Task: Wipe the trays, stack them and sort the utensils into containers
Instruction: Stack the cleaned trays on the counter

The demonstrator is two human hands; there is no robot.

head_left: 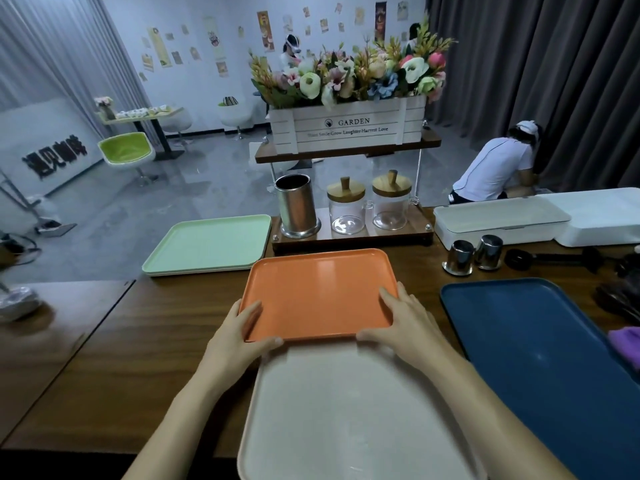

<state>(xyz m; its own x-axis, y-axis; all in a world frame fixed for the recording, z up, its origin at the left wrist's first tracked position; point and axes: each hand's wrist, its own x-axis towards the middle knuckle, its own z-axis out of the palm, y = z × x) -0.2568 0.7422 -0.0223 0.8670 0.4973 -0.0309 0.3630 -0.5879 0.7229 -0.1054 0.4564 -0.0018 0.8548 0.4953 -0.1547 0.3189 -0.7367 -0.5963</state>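
Note:
An orange tray (320, 289) lies in the middle of the wooden table (156, 341). My left hand (239, 336) grips its near left corner, and my right hand (405, 320) grips its near right corner. Its near edge overlaps a beige tray (346, 410) right in front of me. A dark blue tray (540, 358) lies to the right. Two stacked light green trays (211, 244) sit at the far left. A purple cloth (625, 341) shows at the right edge.
Behind the orange tray a wooden stand (349, 239) holds a metal canister (297, 206) and two lidded glass jars (346, 211). Two small metal cups (472, 256), dark utensils (554, 259) and white lidded boxes (498, 220) stand at the right. A flower box (349, 128) sits above.

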